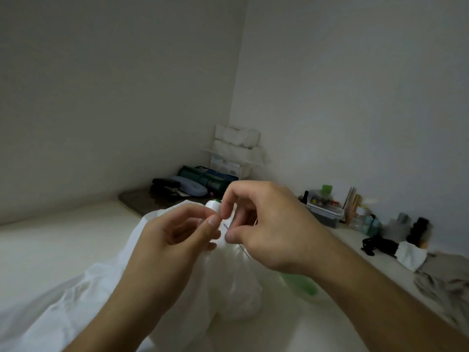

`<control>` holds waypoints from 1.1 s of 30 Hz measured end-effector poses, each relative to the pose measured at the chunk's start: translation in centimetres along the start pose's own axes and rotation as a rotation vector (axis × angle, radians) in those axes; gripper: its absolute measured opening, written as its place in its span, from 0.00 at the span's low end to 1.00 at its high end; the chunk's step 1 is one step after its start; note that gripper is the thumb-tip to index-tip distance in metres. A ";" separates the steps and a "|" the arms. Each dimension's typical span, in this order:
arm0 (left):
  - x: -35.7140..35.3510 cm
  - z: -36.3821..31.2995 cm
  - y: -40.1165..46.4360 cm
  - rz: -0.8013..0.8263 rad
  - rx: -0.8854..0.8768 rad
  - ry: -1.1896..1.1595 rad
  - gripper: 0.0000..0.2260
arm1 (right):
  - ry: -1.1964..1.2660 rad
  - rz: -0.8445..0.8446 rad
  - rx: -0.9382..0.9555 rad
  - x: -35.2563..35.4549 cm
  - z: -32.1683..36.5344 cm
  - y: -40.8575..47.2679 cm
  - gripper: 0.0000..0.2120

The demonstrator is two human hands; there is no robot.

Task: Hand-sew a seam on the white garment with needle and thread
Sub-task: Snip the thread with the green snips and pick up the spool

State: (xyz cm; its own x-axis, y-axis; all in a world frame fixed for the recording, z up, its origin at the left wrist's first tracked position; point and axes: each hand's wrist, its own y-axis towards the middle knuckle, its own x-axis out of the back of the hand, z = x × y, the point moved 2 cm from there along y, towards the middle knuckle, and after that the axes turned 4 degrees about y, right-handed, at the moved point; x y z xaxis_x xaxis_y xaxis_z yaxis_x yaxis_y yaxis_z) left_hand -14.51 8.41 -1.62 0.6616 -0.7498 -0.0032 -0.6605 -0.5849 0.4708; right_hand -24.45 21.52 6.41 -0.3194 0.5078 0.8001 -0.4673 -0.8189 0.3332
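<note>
We see two bare hands raised together over a pale surface [63,240], in a dim room corner. The left hand [175,240] has its fingers curled, thumb and forefinger pressed together on a bunched fold of the white garment [106,295]. The garment hangs from that pinch and spreads toward the near left, covering much of the surface.

The right hand [266,224] meets it just to the right, its forefinger and thumb curled toward each other in a pinch. A thin dark needle [244,251] slants down from below the thumb. Between the two thumbs a short dark line crosses the cloth; we cannot tell whether it is thread or stitching. A white spool with a green top [212,204] shows just behind the fingertips.

Below the right wrist lies a blurred green object [302,283]. Along the right wall sit a clear lidded box [324,207], small bottles, a black tangle [378,246] and crumpled grey cloth [444,283]. In the far corner a white rack of folded white items [237,146] stands above a dark green roll [208,177] and a grey-blue pouch [189,188].
</note>
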 end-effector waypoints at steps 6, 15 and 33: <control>0.7 0.4 0.5 -0.061 0.101 -0.133 0.09 | 0.154 -0.037 -0.051 2.2 -0.7 0.0 0.08; 0.9 0.1 0.2 -0.004 0.146 -0.193 0.06 | 0.422 -0.209 -0.039 4.3 -1.7 0.5 0.05; 0.7 0.1 0.1 0.115 0.094 -0.347 0.13 | 0.509 -0.270 0.045 3.7 -1.3 1.5 0.11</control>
State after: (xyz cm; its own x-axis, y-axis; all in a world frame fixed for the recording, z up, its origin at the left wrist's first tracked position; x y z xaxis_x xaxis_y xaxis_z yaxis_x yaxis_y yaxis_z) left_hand -14.14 7.83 -1.65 0.4323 -0.8630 -0.2615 -0.7640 -0.5045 0.4021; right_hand -27.39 22.52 9.28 -0.5554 0.7557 0.3471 -0.5549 -0.6476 0.5222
